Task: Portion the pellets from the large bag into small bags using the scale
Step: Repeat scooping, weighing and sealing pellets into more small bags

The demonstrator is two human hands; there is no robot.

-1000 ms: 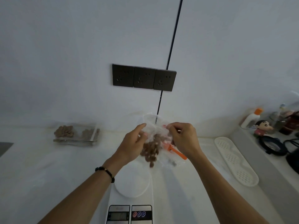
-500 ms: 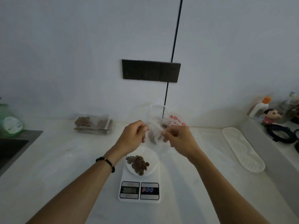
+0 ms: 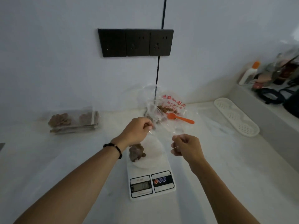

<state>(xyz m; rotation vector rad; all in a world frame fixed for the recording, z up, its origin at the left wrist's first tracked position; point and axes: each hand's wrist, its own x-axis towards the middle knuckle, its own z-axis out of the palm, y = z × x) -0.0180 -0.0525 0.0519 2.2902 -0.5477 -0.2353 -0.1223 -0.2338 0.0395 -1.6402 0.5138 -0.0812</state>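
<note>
While a small heap of brown pellets [image 3: 137, 152] sits on the round white platter of the white digital kitchen scale [image 3: 149, 175], the left hand [image 3: 137, 131] pinches an edge of thin clear film, seemingly a small clear plastic bag [image 3: 163, 128], just above the platter; the right hand [image 3: 186, 147] is curled beside it, fingers bent, perhaps on the same film, though I cannot tell for sure. Behind them lies the large clear bag with red print [image 3: 171, 105], pellets and an orange plastic scoop [image 3: 180, 118] resting in it. Filled small bags [image 3: 73, 121] are stacked well to the left. Judging by this, a portion is weighed and bagging is in hand; next the small bag's mouth needs spreading so the heap can go in
</note>
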